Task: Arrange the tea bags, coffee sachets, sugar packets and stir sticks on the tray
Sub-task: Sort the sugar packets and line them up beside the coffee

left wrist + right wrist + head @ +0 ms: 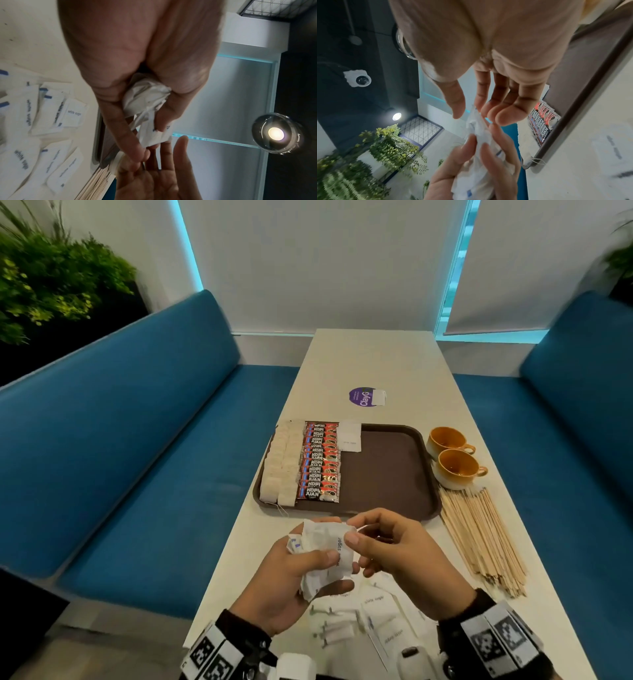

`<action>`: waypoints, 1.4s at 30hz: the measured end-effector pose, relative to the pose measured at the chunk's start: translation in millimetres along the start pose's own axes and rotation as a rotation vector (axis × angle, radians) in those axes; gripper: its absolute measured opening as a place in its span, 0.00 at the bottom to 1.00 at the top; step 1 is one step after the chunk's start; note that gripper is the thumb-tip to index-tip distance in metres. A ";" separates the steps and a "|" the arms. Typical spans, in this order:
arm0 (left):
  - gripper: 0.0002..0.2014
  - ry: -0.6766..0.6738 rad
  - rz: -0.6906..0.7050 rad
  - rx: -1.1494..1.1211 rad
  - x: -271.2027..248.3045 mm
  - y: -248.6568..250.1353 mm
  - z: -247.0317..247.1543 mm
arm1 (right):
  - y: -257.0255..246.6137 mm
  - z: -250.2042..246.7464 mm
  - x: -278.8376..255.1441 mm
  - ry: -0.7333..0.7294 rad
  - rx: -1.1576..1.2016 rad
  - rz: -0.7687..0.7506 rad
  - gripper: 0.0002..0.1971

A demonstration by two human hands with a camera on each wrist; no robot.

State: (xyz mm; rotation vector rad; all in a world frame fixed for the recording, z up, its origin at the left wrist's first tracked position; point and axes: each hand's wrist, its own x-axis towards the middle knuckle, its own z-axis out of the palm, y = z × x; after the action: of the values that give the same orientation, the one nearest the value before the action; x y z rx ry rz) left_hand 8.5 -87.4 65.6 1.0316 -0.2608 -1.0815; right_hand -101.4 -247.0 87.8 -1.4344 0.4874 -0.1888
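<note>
My left hand (pixel 329 570) grips a crumpled bunch of white sugar packets (pixel 322 556) above the table's near end. My right hand (pixel 350 530) has its thumb and forefinger on either side of the bunch's top edge (pixel 473 108). The forefinger touches it and a small gap shows at the thumb. The brown tray (pixel 383 467) holds two rows of tea bags (pixel 279 467) on its left side, a row of coffee sachets (pixel 320 463) beside them and one sugar packet (pixel 350 437). Stir sticks (pixel 479 539) lie right of the tray. Loose sugar packets (pixel 376 611) lie under my hands.
Two orange cups (pixel 457 469) stand on the table by the tray's right rim, just beyond the stir sticks. A purple sticker (pixel 364 396) lies on the table beyond the tray. Blue benches (pixel 154 440) run along both long sides of the table.
</note>
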 end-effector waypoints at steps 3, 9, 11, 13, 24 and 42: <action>0.24 -0.005 0.008 0.016 -4.3 -5.0 4.7 | 6.7 1.2 -5.4 0.045 0.000 -0.017 0.11; 0.20 0.085 -0.001 -0.047 -9.7 -13.2 13.0 | 14.5 -2.6 -16.5 0.009 0.007 0.022 0.09; 0.15 0.116 0.002 -0.066 -10.8 -14.1 13.5 | 12.7 -3.3 -18.8 0.067 0.044 0.026 0.10; 0.10 0.136 -0.006 -0.095 -11.9 -15.9 11.9 | 8.1 -3.5 -20.4 0.155 0.138 0.040 0.10; 0.16 0.109 -0.049 -0.091 -4.6 -20.4 21.0 | 20.5 3.0 -22.8 0.219 -0.200 -0.266 0.08; 0.11 0.167 0.097 0.017 2.8 -13.8 10.5 | 10.3 -12.9 -15.3 0.082 -0.166 -0.261 0.09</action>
State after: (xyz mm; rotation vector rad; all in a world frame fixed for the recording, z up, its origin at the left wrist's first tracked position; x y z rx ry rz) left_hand -5.1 -96.7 59.5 1.1065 -0.1831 -0.9013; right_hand -122.2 -250.9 80.2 -1.6563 0.3885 -0.4257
